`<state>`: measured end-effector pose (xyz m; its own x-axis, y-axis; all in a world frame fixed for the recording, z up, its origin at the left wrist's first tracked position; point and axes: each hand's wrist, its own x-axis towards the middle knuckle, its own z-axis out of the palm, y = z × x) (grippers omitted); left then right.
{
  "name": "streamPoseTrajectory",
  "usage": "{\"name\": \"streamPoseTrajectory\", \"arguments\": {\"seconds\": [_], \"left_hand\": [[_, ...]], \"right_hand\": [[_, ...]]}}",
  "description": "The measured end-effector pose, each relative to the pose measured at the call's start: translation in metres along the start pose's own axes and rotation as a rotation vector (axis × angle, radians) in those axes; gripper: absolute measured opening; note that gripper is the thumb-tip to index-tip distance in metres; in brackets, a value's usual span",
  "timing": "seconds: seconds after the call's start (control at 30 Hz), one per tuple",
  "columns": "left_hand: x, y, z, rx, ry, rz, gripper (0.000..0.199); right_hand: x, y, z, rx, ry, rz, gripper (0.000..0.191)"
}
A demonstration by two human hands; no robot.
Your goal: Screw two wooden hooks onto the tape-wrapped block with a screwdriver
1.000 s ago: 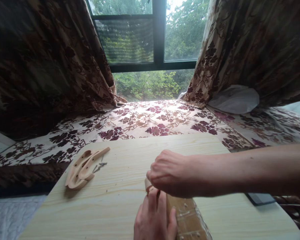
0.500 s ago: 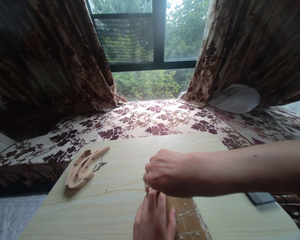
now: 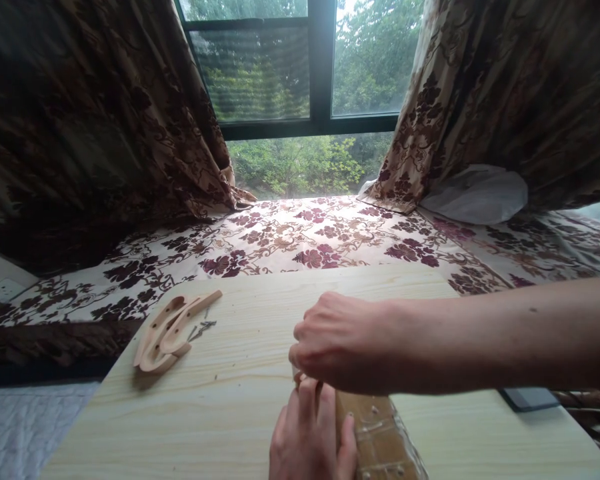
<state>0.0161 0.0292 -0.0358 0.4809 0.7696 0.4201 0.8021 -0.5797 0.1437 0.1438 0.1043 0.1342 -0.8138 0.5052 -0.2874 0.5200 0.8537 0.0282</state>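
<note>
Block (image 3: 387, 443), brown and shiny, lies just right of and partly under the left hand (image 3: 310, 430), its long axis running away from the person and leaning slightly left, its far end hidden below the right hand (image 3: 333, 343). The left hand has bent fingers and its thumb on the block, though what the fingers grip cannot be told; the right is curled like a fist, its contents hidden. Well left of both hands, curved wooden pieces (image 3: 156, 343) point away and rightward, beside screws (image 3: 203, 329).
</note>
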Motion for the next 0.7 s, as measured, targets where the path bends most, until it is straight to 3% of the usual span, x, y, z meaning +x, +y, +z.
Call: {"name": "streamPoseTrajectory", "arguments": {"seconds": [0.1,0.2,0.47,0.7], "left_hand": [[0.0,0.002,0.001,-0.019,0.019,-0.035,0.025],[0.0,0.002,0.002,-0.024,0.027,-0.056,0.036],[0.0,-0.006,0.001,0.001,0.002,0.037,0.046],[0.0,0.0,0.002,0.021,0.011,-0.044,0.03]], "right_hand": [[-0.001,-0.001,0.003,0.018,-0.018,-0.042,0.012],[0.0,0.002,0.003,0.039,-0.037,0.008,0.014],[-0.002,0.007,-0.003,0.09,-0.059,0.119,0.012],[0.005,-0.003,0.002,0.117,-0.076,0.031,0.009]]}}
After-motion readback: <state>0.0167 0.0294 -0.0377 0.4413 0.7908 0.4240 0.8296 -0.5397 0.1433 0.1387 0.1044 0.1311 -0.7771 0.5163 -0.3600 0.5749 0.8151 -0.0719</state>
